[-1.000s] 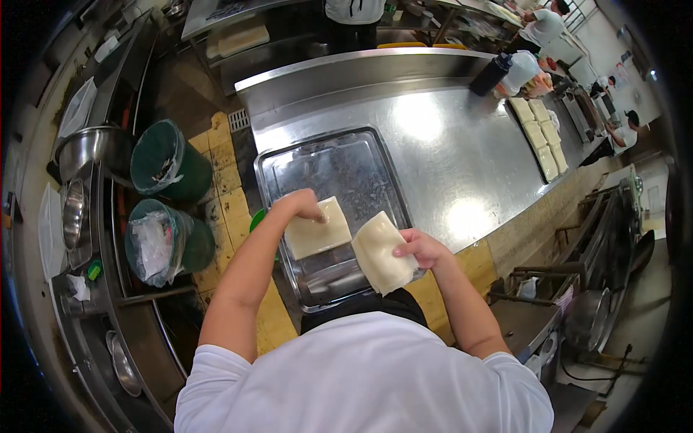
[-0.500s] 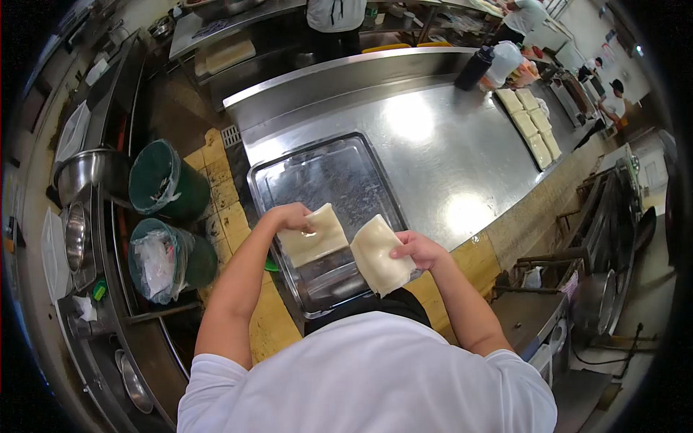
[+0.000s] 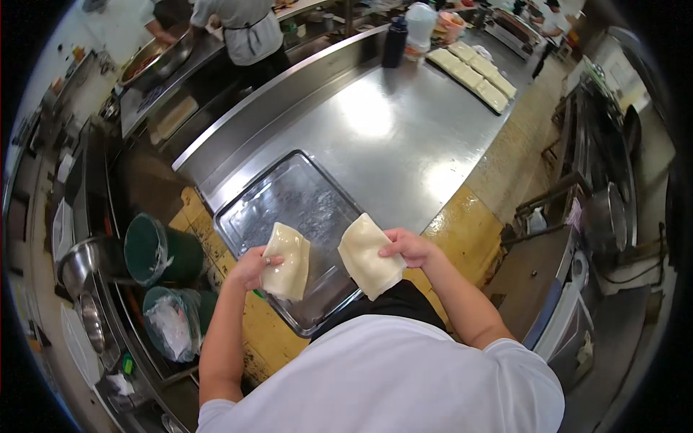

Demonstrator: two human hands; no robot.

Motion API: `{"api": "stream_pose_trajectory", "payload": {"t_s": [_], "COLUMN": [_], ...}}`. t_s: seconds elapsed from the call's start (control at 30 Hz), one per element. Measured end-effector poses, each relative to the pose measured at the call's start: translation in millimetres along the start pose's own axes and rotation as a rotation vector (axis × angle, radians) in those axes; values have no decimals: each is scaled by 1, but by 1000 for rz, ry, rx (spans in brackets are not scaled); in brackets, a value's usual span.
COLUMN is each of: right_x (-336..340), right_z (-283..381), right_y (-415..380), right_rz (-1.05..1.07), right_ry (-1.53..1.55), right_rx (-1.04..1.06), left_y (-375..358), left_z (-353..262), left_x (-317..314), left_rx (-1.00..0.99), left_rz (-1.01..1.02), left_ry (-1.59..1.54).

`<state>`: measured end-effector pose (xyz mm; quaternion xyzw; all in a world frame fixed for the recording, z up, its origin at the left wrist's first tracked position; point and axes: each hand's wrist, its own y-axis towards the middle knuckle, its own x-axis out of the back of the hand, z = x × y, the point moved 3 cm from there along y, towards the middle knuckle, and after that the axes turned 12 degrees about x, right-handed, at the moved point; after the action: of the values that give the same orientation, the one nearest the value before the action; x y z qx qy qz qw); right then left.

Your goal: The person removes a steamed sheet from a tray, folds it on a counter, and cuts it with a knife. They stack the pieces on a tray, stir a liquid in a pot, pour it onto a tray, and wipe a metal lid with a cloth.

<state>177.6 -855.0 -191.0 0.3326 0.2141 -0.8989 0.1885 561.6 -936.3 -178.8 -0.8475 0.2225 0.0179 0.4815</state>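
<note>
My left hand (image 3: 251,267) grips a pale, glossy square dough sheet (image 3: 291,267) by its left edge, thumb on top. A second dough sheet (image 3: 367,261), slightly bent, is pinched at its right side by my right hand (image 3: 411,247). Both sheets are held up, apart from each other, above the near part of a shiny metal tray (image 3: 307,191). The tray's bare surface shows wet-looking smears. My fingers beneath each sheet are hidden.
The tray rests on a steel table (image 3: 411,144). At its far right lies a dark tray (image 3: 497,108) of several dough squares (image 3: 462,72), near a dark bottle (image 3: 395,43). Green bins (image 3: 162,252) stand on the left. A co-worker (image 3: 253,36) stands beyond the table.
My left hand has lifted and turned its dough sheet, which was lower over the tray. The right hand still holds its sheet. The view has swung to the right.
</note>
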Motion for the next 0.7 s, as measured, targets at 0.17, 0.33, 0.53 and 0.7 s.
{"api": "stream_pose_trajectory", "payload": {"t_s": [0.17, 0.33, 0.53, 0.7], "right_x": [19, 66, 153, 226], "right_z": [23, 54, 98, 143], "right_y": [-35, -91, -189, -268], "right_rz": [-57, -145, -272, -301], "right_ry": [40, 38, 45, 117], "right_rx": [95, 195, 311, 367], "left_y": [2, 30, 88, 139], "left_z": [-15, -36, -70, -89], "left_x": [-60, -149, -291, -419], "left_rx": [-23, -57, -16, 28], "left_rz": [-35, 43, 137, 173], "left_ry": [-53, -9, 117, 161]}}
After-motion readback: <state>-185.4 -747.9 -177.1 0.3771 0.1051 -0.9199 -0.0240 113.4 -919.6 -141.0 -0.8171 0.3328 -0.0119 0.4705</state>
